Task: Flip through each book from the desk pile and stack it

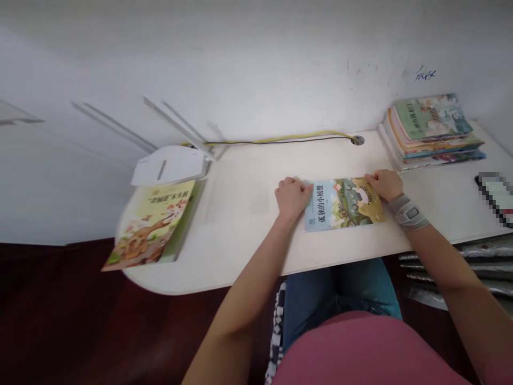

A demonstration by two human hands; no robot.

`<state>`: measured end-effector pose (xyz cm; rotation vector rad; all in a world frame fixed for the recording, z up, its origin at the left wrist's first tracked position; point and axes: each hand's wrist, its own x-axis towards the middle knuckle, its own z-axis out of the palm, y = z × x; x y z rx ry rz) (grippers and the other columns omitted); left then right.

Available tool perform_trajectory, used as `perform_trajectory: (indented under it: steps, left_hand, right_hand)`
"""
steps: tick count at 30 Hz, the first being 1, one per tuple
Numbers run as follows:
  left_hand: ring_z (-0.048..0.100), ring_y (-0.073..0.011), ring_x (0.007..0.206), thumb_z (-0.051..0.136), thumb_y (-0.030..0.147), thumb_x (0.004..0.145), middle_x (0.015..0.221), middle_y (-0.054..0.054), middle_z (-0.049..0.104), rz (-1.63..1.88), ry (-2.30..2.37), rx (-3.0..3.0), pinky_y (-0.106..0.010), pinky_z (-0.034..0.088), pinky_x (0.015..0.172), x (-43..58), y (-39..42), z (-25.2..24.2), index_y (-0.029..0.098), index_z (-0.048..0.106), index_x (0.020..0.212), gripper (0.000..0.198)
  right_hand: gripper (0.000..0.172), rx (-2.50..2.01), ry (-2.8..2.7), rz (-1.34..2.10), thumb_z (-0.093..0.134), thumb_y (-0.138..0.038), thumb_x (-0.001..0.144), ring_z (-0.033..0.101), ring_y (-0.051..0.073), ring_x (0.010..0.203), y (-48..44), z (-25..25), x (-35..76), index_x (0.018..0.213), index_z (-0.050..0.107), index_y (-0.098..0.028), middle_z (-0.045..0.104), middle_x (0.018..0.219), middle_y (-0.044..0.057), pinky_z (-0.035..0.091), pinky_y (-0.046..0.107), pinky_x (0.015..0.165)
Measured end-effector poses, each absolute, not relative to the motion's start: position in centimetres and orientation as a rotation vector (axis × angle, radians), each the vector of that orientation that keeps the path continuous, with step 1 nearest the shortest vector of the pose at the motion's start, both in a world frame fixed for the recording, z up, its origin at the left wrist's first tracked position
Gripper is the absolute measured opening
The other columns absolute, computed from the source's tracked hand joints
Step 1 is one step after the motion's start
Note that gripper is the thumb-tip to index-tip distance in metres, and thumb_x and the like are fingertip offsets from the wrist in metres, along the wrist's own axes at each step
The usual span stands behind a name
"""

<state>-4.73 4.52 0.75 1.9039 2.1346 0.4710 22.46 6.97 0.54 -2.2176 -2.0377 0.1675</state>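
A thin picture book (pixel 345 207) with a blue, green and yellow cover lies sideways on the white desk in front of me. My left hand (pixel 292 197) is closed at the book's left edge, thumb against the cover and the other fingers curled. At the far right corner, my right hand (pixel 385 184) pinches the book between thumb and fingers. A grey band (pixel 409 212) circles my right wrist. What the fingers do beneath the cover is hidden.
Left on the desk (pixel 240 246), a yellow-green book (pixel 154 227) overhangs the edge beside a white router (pixel 170 164) with tall antennas. Cables (pixel 280 140) run along the wall to a hole. At right stand a book stack (pixel 435 133) and a phone (pixel 497 198).
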Motion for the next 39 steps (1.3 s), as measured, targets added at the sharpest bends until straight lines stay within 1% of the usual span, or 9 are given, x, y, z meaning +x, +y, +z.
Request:
perform_trajectory:
  steps: [5,8,11,16,22,27,31,35,39]
  left_hand:
    - [0.044,-0.0269,0.122,0.046,0.029,0.090,0.136,-0.011,0.049,0.549,2.032,2.180,-0.042,0.039,0.099,-4.2,4.1,0.3,0.024,0.053,0.130,0.040]
    - [0.038,-0.0257,0.127,0.035,0.019,0.094,0.140,-0.004,0.049,0.383,1.804,2.431,-0.041,0.036,0.102,-3.8,4.3,0.1,0.033,0.056,0.130,0.044]
    - [0.042,-0.0279,0.122,0.034,0.021,0.094,0.133,-0.006,0.055,0.258,1.742,2.503,-0.043,0.040,0.097,-3.6,4.6,0.2,0.032,0.059,0.128,0.043]
    - [0.048,-0.0272,0.114,0.035,0.023,0.093,0.127,-0.009,0.057,0.262,1.805,2.486,-0.041,0.043,0.091,-3.4,4.4,0.1,0.032,0.059,0.128,0.043]
    - [0.051,-0.0254,0.111,0.032,0.017,0.092,0.123,-0.009,0.057,0.286,1.832,2.434,-0.038,0.043,0.090,-3.5,4.5,-0.1,0.032,0.058,0.129,0.047]
    - [0.053,-0.0268,0.106,0.030,0.019,0.093,0.117,-0.012,0.059,0.311,1.847,2.434,-0.037,0.044,0.085,-3.1,4.7,0.0,0.027,0.061,0.124,0.045]
    - [0.053,-0.0320,0.108,0.032,0.036,0.095,0.110,-0.018,0.060,0.351,1.964,2.378,-0.044,0.041,0.090,-2.2,5.3,0.2,0.015,0.064,0.112,0.041]
    - [0.055,-0.0357,0.109,0.052,0.045,0.085,0.098,-0.019,0.065,0.574,1.931,1.992,-0.047,0.037,0.095,-1.9,7.0,0.9,0.015,0.066,0.079,0.033]
    - [0.062,-0.0302,0.091,0.060,0.044,0.078,0.071,-0.011,0.065,0.695,1.792,1.665,-0.040,0.045,0.083,-3.0,7.7,1.8,0.018,0.056,0.057,0.033]
  right_hand:
    - [0.052,-2.075,-2.003,-0.012,0.048,-0.054,0.087,0.061,0.030,0.095,6.6,0.7,22.9,0.117,0.061,-0.013,0.067,0.106,0.018,0.045,0.039,0.077]
    - [0.044,-1.670,-2.350,-0.194,0.045,-0.033,0.093,0.047,0.032,0.122,5.7,1.1,20.8,0.133,0.050,-0.016,0.053,0.136,0.016,0.036,0.044,0.098]
    - [0.040,-1.340,-2.701,-0.127,0.034,-0.023,0.097,0.037,0.026,0.135,4.7,1.4,16.6,0.134,0.050,-0.019,0.047,0.145,0.008,0.025,0.044,0.110]
    - [0.057,-1.389,-2.744,-0.062,0.034,-0.045,0.097,0.039,0.024,0.135,4.3,0.8,13.9,0.140,0.042,-0.008,0.045,0.146,0.015,0.029,0.036,0.110]
    - [0.061,-1.611,-2.618,-0.094,0.034,-0.041,0.096,0.037,0.031,0.136,4.6,-0.5,22.4,0.137,0.041,0.003,0.041,0.145,0.026,0.032,0.043,0.108]
    - [0.066,-1.771,-2.415,-0.218,0.036,-0.049,0.094,0.033,0.035,0.138,2.6,-1.1,22.4,0.137,0.043,0.001,0.038,0.146,0.027,0.029,0.051,0.108]
    - [0.069,-1.732,-2.412,-0.105,0.038,-0.050,0.093,0.032,0.034,0.139,1.2,-1.9,20.4,0.139,0.040,0.001,0.037,0.147,0.026,0.032,0.046,0.107]
    - [0.068,-1.723,-2.360,-0.056,0.040,-0.049,0.092,0.032,0.032,0.139,1.0,-2.4,20.4,0.139,0.040,0.001,0.037,0.147,0.025,0.030,0.044,0.110]
    - [0.067,-1.707,-2.348,-0.029,0.039,-0.050,0.093,0.032,0.031,0.139,1.2,-2.5,20.8,0.140,0.040,-0.002,0.038,0.148,0.023,0.029,0.043,0.111]
